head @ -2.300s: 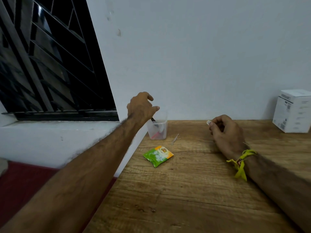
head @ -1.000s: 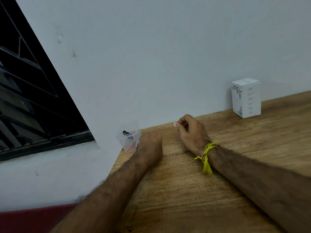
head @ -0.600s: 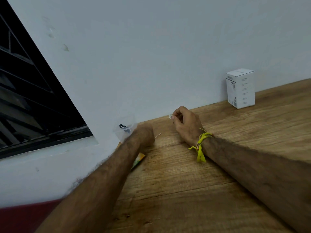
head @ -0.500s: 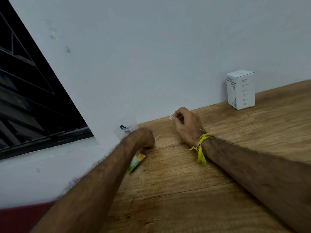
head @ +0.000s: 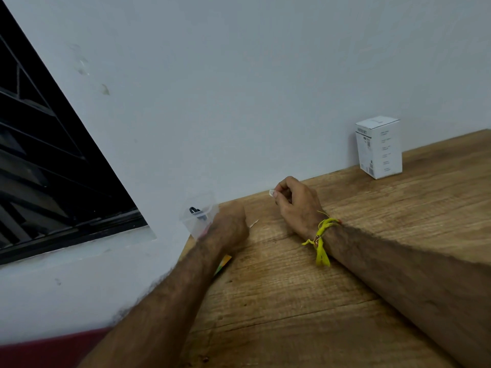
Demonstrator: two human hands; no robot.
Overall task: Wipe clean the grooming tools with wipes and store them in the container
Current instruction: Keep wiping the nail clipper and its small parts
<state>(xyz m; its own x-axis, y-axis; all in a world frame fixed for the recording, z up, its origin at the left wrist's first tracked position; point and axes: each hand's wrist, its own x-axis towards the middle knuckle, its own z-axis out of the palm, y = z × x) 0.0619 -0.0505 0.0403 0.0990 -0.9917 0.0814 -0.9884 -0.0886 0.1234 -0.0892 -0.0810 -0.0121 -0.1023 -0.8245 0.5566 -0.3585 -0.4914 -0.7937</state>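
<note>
A small clear plastic container stands at the table's back left corner, with a black tool and something red inside. My left hand lies on the table right beside it, back toward me, its fingers hidden. A thin pale tool pokes out on the wood just right of that hand. My right hand, with a yellow thread at the wrist, rests on the table and pinches a small white wipe between thumb and forefinger. The green and orange wipes packet shows partly under my left forearm.
A white carton stands against the wall at the back right. The wooden table ends at its left edge near the container, above a red floor. A dark barred window fills the left.
My left hand came down from over the container to the table beside it, near the thin tool. My right hand kept its pinch on the wipe. The view tilted.
</note>
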